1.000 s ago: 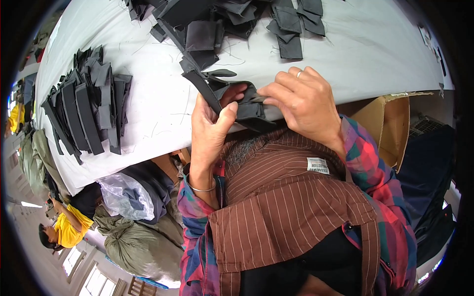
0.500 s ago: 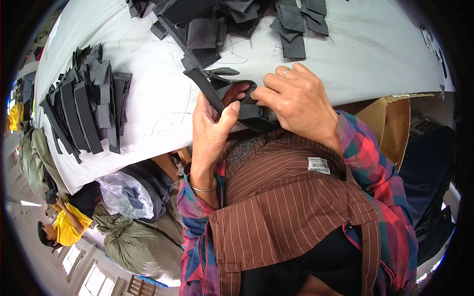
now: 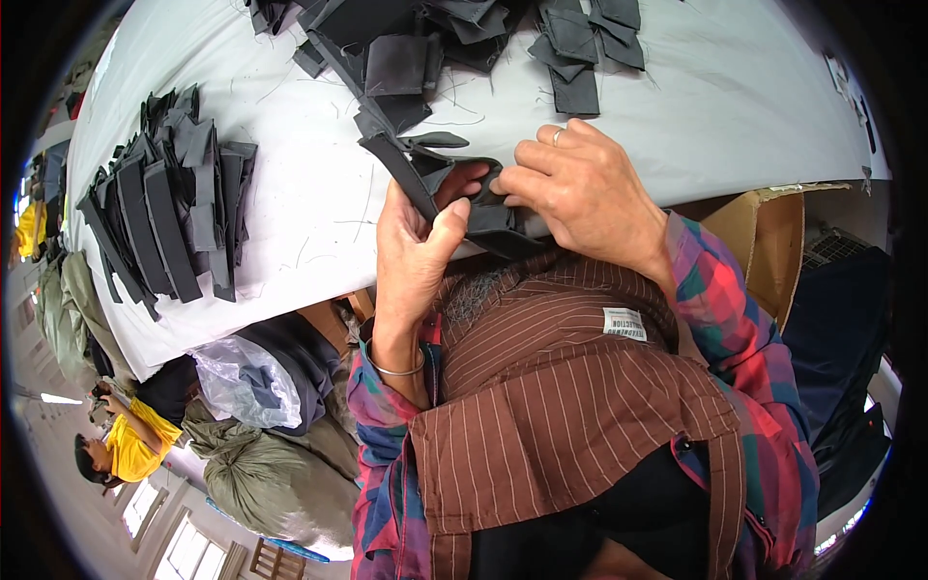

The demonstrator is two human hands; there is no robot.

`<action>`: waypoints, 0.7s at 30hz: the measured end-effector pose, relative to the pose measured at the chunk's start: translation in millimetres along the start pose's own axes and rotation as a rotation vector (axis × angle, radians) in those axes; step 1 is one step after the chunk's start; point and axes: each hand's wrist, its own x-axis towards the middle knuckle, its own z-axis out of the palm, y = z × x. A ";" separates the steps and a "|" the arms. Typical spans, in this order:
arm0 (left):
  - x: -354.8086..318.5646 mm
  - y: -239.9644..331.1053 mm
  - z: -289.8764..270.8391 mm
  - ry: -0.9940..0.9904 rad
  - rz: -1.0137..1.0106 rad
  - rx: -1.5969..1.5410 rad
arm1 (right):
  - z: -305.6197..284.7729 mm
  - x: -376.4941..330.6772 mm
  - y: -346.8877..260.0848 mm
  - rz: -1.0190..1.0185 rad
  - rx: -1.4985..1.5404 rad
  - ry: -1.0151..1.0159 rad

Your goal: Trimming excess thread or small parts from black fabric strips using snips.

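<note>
The left hand (image 3: 416, 251) holds dark cloth (image 3: 491, 215) at the near edge of the white tabletop (image 3: 309, 174); the right hand's (image 3: 580, 193) fingertips pinch it. Dark strips (image 3: 174, 227) lie in a row to the left, a dark pile (image 3: 396, 63) beyond. A box (image 3: 773, 237) stands at right, a bulging sack (image 3: 275, 493) lower left.

The left forearm (image 3: 385, 411) rises almost straight up to the left wrist (image 3: 396, 338), and the left hand (image 3: 414, 246) is curled in a grip, its thumb (image 3: 449, 227) pointing up and its fingertips (image 3: 468, 182) bent round toward it from beyond. The right forearm (image 3: 725, 300) slants up and leftward to the right hand (image 3: 585, 193), which is turned back upward, fingers folded, with the foremost tips drawn into a pinch just beside the left hand, the two hands apart.
</note>
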 end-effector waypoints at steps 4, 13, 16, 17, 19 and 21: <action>0.1 0.6 0.4 -0.001 -0.004 0.000 | -0.6 0.4 1.2 -0.001 0.008 -0.003; 1.1 -0.7 -0.8 -0.003 -0.002 -0.008 | 0.5 -1.7 -2.4 0.018 -0.020 0.011; 0.7 -0.3 -0.8 -0.007 0.008 -0.009 | -1.2 -0.6 -3.6 0.034 -0.055 0.057; 0.5 -0.1 -0.7 -0.008 0.011 -0.009 | -1.2 0.2 -3.2 0.023 -0.059 0.066; -0.2 0.1 -0.9 -0.009 0.012 -0.011 | -0.3 0.7 -3.2 0.014 -0.064 0.075; -0.5 0.3 -0.9 -0.009 0.014 -0.013 | 2.0 -0.1 -3.3 -0.001 -0.091 0.053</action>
